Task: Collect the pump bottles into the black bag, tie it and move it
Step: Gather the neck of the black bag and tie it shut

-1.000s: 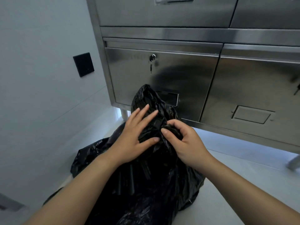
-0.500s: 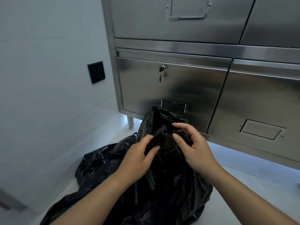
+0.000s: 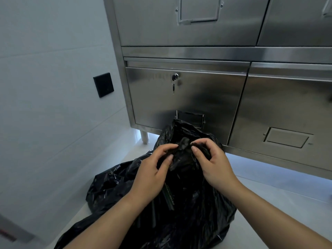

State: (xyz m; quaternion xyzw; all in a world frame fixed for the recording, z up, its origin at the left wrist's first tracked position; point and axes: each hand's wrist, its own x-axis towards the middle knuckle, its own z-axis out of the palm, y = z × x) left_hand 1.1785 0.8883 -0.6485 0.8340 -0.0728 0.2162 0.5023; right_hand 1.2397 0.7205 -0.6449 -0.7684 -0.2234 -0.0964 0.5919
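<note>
The black bag [image 3: 195, 209] sits bulging on the white floor in front of a steel cabinet. Its gathered top rises between my hands. My left hand [image 3: 152, 169] pinches the bunched plastic on the left side of the neck with thumb and fingers. On the right side my right hand [image 3: 210, 162] grips the twisted plastic with curled fingers. No pump bottles show; whatever is in the bag is hidden by the plastic.
A stainless steel cabinet [image 3: 188, 97] with a key in its lock [image 3: 174, 77] stands close behind the bag, on a short leg [image 3: 144, 137]. A white wall with a black switch plate [image 3: 103, 85] runs along the left. White floor [image 3: 278, 191] lies to the right.
My left hand went from lying flat on the bag to pinching the gathered plastic. The bag's top has dropped lower and both hands work closer together at the neck. The view tilted up.
</note>
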